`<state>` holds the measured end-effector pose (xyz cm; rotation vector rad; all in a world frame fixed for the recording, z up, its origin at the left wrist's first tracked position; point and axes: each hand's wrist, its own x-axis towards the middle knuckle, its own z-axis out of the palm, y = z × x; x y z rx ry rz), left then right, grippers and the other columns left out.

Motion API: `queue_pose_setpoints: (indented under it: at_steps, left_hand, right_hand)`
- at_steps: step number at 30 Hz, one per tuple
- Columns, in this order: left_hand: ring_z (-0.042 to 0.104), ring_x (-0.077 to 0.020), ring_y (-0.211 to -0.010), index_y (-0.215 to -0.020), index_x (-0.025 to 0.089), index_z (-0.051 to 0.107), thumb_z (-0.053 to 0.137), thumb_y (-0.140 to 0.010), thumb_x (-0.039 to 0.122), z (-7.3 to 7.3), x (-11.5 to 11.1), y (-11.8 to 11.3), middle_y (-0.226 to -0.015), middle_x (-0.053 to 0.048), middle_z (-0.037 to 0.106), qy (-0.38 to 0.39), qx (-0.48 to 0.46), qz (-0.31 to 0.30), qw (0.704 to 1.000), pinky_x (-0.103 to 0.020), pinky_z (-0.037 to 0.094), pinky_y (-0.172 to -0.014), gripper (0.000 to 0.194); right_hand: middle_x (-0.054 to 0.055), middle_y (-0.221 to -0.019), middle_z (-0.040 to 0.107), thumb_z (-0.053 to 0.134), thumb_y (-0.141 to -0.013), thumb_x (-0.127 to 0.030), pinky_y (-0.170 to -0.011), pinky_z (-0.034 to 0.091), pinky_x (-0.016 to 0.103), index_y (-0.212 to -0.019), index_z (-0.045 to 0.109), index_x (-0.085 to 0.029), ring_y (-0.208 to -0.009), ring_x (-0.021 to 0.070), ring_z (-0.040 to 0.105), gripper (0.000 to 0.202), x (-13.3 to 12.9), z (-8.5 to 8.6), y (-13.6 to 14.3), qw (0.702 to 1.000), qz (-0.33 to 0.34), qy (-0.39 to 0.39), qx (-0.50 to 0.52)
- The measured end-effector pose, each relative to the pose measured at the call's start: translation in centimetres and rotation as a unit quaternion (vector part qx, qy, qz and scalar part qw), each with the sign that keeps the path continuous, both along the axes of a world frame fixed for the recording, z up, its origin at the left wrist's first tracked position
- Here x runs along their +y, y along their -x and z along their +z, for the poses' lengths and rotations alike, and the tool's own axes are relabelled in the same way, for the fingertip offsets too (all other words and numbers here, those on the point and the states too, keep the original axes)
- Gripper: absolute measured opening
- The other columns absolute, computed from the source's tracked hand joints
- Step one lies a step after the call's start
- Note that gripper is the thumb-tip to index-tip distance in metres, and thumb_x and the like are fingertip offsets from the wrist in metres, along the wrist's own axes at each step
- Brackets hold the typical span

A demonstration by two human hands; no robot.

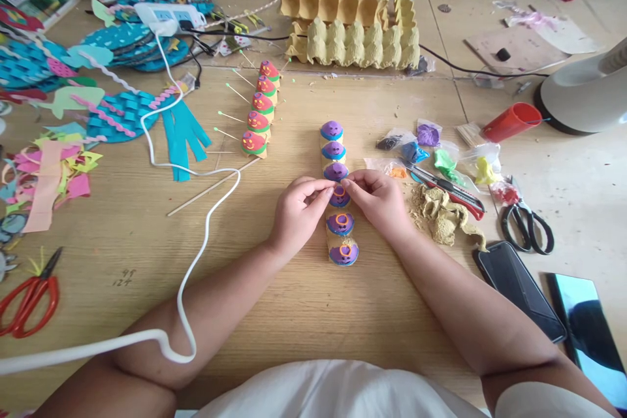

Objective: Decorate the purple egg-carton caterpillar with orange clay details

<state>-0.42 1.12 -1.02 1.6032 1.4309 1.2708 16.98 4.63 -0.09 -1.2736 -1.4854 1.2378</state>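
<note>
A row of egg-carton cups [334,150], capped with purple clay and rimmed in blue, runs away from me on the wooden table. The nearer domes carry small dark dots and orange clay rings. An orange clay ring [339,191] lies on a middle dome, between my fingertips. My left hand [304,212] is closed in a pinch at its left side. From the right, my right hand [379,201] pinches at its upper edge. The fingertips partly cover the ring and the dome under them. The farther purple domes show no ring.
A red-and-green decorated cup row [259,111] with pin-like sticks stands left. Clay bags [445,163], a utility knife [453,189], scissors [526,222] and a phone [514,287] lie right. A white cable [208,228] crosses left; egg cartons [362,42] sit behind.
</note>
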Motion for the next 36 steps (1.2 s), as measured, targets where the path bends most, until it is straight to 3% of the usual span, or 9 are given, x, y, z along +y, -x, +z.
queue_pose_setpoints:
  at_steps: [10, 19, 30, 36]
  left_hand:
    - [0.068, -0.0169, -0.088, -0.102, 0.021, 0.078, 0.069, -0.095, 0.026, -0.22, 0.0, -0.02, -0.1, -0.006, 0.076, -0.003, 0.007, 0.004, 1.0, -0.03, 0.054, -0.077, 0.013]
    - [0.066, -0.0158, -0.082, -0.098, 0.021, 0.075, 0.069, -0.094, 0.028, -0.66, 0.05, 0.07, -0.094, -0.004, 0.075, 0.016, -0.005, 0.012, 1.0, -0.03, 0.053, -0.078, 0.01]
    - [0.067, -0.0167, -0.085, -0.099, 0.019, 0.074, 0.065, -0.095, 0.027, -0.27, 0.05, -0.06, -0.096, -0.005, 0.073, 0.024, -0.016, 0.012, 1.0, -0.03, 0.053, -0.077, 0.012]
    - [0.066, -0.016, -0.084, -0.099, 0.019, 0.074, 0.065, -0.096, 0.026, -0.27, 0.05, -0.03, -0.095, -0.005, 0.072, 0.017, -0.008, 0.008, 1.0, -0.029, 0.052, -0.078, 0.012]
  right_hand:
    - [-0.003, -0.063, 0.056, 0.077, -0.085, -0.048, -0.053, 0.031, 0.027, -0.088, 0.072, -0.018, -0.055, 0.0103, 0.043, 0.031, 0.03, -0.07, 0.0, 1.0, 0.0, 0.002, -0.008]
    - [-0.001, -0.063, 0.057, 0.075, -0.084, -0.061, -0.052, 0.032, 0.026, -0.082, 0.07, -0.018, -0.057, 0.0107, 0.044, 0.043, 0.01, -0.04, -0.01, 1.0, 0.006, -0.008, -0.005]
    - [0.0, -0.067, 0.062, 0.073, -0.086, -0.042, -0.055, 0.037, 0.026, -0.087, 0.073, -0.017, -0.06, 0.0113, 0.049, 0.024, -0.04, 0.29, -0.07, 1.0, 0.016, 0.005, 0.015]
    - [-0.003, -0.061, 0.054, 0.074, -0.085, -0.036, -0.052, 0.031, 0.026, -0.09, 0.074, -0.018, -0.056, 0.0102, 0.043, 0.019, 0.06, -0.22, 0.0, 1.0, 0.01, -0.009, 0.005]
